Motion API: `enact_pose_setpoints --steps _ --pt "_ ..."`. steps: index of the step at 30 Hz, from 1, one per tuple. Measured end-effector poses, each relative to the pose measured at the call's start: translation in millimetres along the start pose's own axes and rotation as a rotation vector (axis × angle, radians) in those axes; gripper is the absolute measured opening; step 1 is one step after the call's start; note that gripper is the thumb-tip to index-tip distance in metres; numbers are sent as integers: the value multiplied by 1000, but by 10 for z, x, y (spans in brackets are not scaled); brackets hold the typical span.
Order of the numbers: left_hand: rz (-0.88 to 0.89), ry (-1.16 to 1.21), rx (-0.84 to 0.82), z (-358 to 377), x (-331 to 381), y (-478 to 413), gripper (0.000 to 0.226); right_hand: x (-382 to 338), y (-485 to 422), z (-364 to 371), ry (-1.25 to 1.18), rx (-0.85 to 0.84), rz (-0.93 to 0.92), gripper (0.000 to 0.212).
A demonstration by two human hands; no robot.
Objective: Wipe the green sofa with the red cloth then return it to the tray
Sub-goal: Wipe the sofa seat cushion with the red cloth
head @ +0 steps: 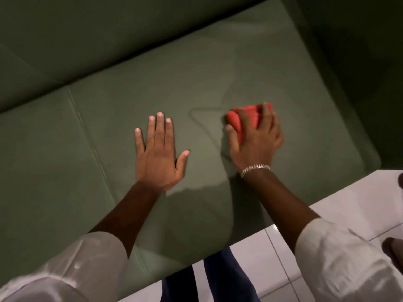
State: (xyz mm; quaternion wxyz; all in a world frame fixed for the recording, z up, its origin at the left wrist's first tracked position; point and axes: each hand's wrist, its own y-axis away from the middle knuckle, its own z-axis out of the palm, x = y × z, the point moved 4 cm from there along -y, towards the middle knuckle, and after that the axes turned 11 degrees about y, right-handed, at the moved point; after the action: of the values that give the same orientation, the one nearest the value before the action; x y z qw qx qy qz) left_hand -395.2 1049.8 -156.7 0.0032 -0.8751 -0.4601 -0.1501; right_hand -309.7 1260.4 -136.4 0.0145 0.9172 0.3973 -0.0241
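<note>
Red cloth [244, 120] bunching under right hand [256, 140] on green sofa [109, 131] seat, fingers curling over it. Left hand [158, 153] lying flat, fingers spread, bracing at left. Risk: loose wad slipping out, leaving patches unwiped. Tray not showing.

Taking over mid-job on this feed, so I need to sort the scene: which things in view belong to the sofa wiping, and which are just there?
Part of the job:
- green sofa
- red cloth, bunched under the right hand
- left hand, flat on the seat

Just there:
- white tiled floor
- bracelet on the right wrist

The tray is not in view.
</note>
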Motion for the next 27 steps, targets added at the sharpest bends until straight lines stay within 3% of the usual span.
enact_pose_setpoints --steps 3,5,9,12,14,17,21,23,27 --pt "5 17 -11 -27 8 2 82 -293 176 11 58 -4 -319 50" --pt "7 41 -21 -52 -11 26 81 -124 518 0 94 -5 -431 51" --pt "-4 25 -11 -48 -58 57 81 298 364 -29 75 -26 -177 51" --pt "-3 19 2 -21 -78 44 82 -38 -227 -18 15 -1 -27 50" --pt "19 28 13 -12 -81 47 82 -444 -503 -7 -29 -8 -56 51" --pt "11 25 26 -37 -173 52 83 -865 -416 10 -11 -25 -271 53" --pt "-33 20 -12 -145 -418 90 85 -510 128 -14 57 -21 -475 55" --pt "-37 37 -36 -241 -501 78 88 -259 144 -46 69 -36 -418 52" --pt "-22 65 63 -836 -630 -201 88 -293 -322 -221 -48 -123 -118 44"
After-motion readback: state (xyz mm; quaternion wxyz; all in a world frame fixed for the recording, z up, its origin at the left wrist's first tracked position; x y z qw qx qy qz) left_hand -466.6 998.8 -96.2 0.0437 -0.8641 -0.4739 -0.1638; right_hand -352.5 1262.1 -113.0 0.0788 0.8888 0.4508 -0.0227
